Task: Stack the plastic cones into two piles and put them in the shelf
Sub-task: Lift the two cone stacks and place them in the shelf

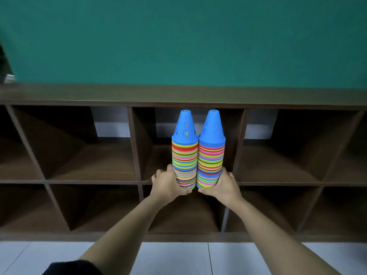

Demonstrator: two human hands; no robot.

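Two piles of plastic cones, upright, side by side, rims touching along most of their height. Left pile (184,155): blue cone on top, mixed colour rims below. Right pile (211,155): the same, blue top, striped rims.

Both piles stand in front of the middle upper compartment of the shelf (178,96). Their tips reach just under its top board. Bases are level with the front edge of the compartment's floor board. Cannot tell whether they rest on it.

Left hand (166,184) grasps the base of the left pile: palm against its outer side, thumb (185,192) curled under the bottom rim, other fingers wrapped behind and mostly hidden. Right hand (223,185) grasps the base of the right pile in mirror fashion, thumb (203,190) beneath the rim. The two thumbs nearly meet under the piles.

Shelf: dark brown wood, two rows of compartments. Green wall (178,36) above it. Pale tiled floor (178,257) below. Dark sleeve (71,267) on the left arm at the bottom edge.
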